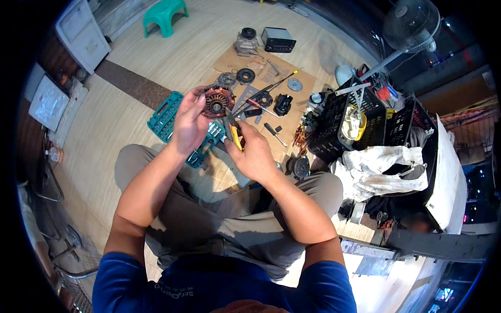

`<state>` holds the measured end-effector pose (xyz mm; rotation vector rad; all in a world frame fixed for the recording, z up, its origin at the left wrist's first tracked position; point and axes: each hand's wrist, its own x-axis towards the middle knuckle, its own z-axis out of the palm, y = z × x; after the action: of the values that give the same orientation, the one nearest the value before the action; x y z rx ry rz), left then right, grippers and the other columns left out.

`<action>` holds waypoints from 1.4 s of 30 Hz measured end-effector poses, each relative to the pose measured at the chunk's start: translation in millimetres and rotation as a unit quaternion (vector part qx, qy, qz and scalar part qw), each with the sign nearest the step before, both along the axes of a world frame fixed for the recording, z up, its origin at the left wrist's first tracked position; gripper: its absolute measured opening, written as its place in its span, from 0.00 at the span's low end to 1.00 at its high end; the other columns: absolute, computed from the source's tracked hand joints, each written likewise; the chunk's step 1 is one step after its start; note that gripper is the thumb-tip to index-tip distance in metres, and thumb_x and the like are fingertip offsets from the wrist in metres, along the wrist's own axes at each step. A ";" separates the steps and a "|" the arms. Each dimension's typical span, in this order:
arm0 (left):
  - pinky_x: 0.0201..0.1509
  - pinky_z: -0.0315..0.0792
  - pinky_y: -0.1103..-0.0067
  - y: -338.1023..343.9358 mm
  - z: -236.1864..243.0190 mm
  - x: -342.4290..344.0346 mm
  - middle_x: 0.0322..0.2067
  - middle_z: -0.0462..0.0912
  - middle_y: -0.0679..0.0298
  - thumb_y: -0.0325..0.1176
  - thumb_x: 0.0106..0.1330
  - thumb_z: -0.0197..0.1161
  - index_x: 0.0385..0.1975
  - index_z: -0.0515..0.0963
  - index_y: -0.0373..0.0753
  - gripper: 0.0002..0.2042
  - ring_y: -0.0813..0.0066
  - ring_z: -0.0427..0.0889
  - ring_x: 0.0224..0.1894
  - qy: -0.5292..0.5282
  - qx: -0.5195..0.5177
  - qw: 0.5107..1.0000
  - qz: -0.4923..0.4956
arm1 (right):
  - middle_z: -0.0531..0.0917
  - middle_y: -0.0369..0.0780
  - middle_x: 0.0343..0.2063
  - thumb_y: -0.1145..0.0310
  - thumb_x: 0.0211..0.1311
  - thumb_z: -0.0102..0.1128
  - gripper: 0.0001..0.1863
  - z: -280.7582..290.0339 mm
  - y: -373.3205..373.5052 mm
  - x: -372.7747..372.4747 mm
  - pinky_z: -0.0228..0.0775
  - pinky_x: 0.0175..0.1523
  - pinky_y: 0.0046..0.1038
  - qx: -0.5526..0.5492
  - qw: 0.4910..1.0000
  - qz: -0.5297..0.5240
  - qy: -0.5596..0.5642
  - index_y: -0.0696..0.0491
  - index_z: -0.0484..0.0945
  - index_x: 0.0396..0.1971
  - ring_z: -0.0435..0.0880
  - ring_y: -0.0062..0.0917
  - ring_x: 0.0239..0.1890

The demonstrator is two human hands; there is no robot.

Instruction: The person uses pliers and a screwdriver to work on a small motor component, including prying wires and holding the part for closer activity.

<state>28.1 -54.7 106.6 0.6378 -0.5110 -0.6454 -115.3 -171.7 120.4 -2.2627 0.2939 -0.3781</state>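
My left hand [190, 121] grips a round copper-wound motor part [218, 99], tilted with its ringed face upward. My right hand [250, 147] is closed on yellow-handled pliers [235, 134], whose dark jaws reach to the lower right edge of the copper part. Below my hands lies an open green socket set case [162, 111], partly hidden by them. On the cardboard [302, 81] around them are a black ring [245, 75], a silver disc [294, 85], a black housing [283, 105], a red-handled screwdriver [255, 104] and several other tools.
A green stool [164, 18] stands at the back left. A standing fan [409, 31], black crates [339, 120] and a white cloth [365, 172] crowd the right. A car stereo [277, 40] sits at the back. My bent legs are beneath my arms.
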 end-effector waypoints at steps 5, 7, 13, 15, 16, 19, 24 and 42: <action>0.63 0.67 0.58 0.1 2.4 -2.6 0.52 0.74 0.45 0.32 0.71 0.51 0.53 0.63 0.33 0.15 0.51 0.75 0.56 0.003 0.007 1.000 0.021 | 0.80 0.54 0.38 0.64 0.56 0.61 0.25 4.7 2.3 -0.3 0.73 0.46 0.35 0.034 0.999 0.000 -0.023 0.63 0.71 0.51 0.82 0.43 0.40; 0.63 0.67 0.58 -0.1 -1.0 -1.8 0.53 0.74 0.45 0.31 0.71 0.51 0.53 0.63 0.33 0.15 0.52 0.75 0.56 0.011 0.010 0.999 0.032 | 0.81 0.54 0.37 0.64 0.56 0.61 0.24 4.0 3.6 0.8 0.72 0.47 0.33 0.100 0.995 -0.008 -0.004 0.63 0.72 0.50 0.83 0.41 0.41; 0.63 0.67 0.62 0.5 -3.7 -3.2 0.52 0.74 0.48 0.28 0.69 0.51 0.54 0.63 0.34 0.15 0.57 0.75 0.56 -0.007 0.025 0.998 0.056 | 0.82 0.52 0.35 0.64 0.57 0.61 0.23 13.5 4.5 1.2 0.72 0.47 0.32 0.167 0.986 -0.007 0.022 0.62 0.73 0.50 0.83 0.38 0.40; 0.63 0.67 0.64 0.9 -5.0 -3.3 0.52 0.74 0.49 0.27 0.69 0.51 0.54 0.63 0.34 0.15 0.58 0.75 0.56 -0.009 0.036 0.997 0.073 | 0.82 0.52 0.35 0.64 0.57 0.61 0.23 13.9 5.4 1.8 0.72 0.47 0.32 0.153 0.988 -0.013 0.021 0.62 0.73 0.50 0.83 0.38 0.40; 0.63 0.68 0.66 1.1 -4.8 -3.8 0.51 0.74 0.50 0.27 0.68 0.52 0.54 0.63 0.34 0.16 0.60 0.75 0.56 -0.016 0.040 0.996 0.077 | 0.82 0.53 0.35 0.64 0.57 0.61 0.23 13.9 5.7 2.1 0.72 0.47 0.32 0.139 0.990 -0.018 0.020 0.62 0.73 0.50 0.83 0.38 0.40; 0.60 0.69 0.71 0.6 -0.8 -8.7 0.50 0.75 0.53 0.26 0.68 0.53 0.54 0.63 0.33 0.16 0.65 0.76 0.53 -0.027 0.047 0.995 0.088 | 0.80 0.56 0.35 0.63 0.56 0.59 0.18 12.3 6.3 1.9 0.71 0.46 0.41 0.160 0.986 -0.027 0.024 0.60 0.75 0.42 0.80 0.51 0.42; 0.58 0.70 0.75 1.5 -0.3 -11.3 0.49 0.75 0.56 0.24 0.67 0.53 0.54 0.62 0.32 0.17 0.71 0.77 0.51 -0.050 0.059 0.992 0.101 | 0.81 0.55 0.35 0.62 0.57 0.60 0.22 14.5 5.3 0.0 0.72 0.46 0.36 0.153 0.987 -0.024 0.036 0.62 0.74 0.46 0.82 0.45 0.40; 0.57 0.70 0.75 -0.4 -3.3 -11.9 0.49 0.73 0.56 0.24 0.67 0.54 0.54 0.63 0.32 0.17 0.69 0.76 0.51 -0.047 0.064 0.990 0.113 | 0.80 0.56 0.29 0.65 0.59 0.57 0.16 12.7 9.2 3.3 0.72 0.41 0.39 0.151 0.987 -0.040 0.036 0.61 0.75 0.42 0.81 0.50 0.36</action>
<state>16.2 -55.1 103.3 0.8375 -0.4792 -0.4380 -112.0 -162.5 133.1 -1.9735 0.4484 -0.2730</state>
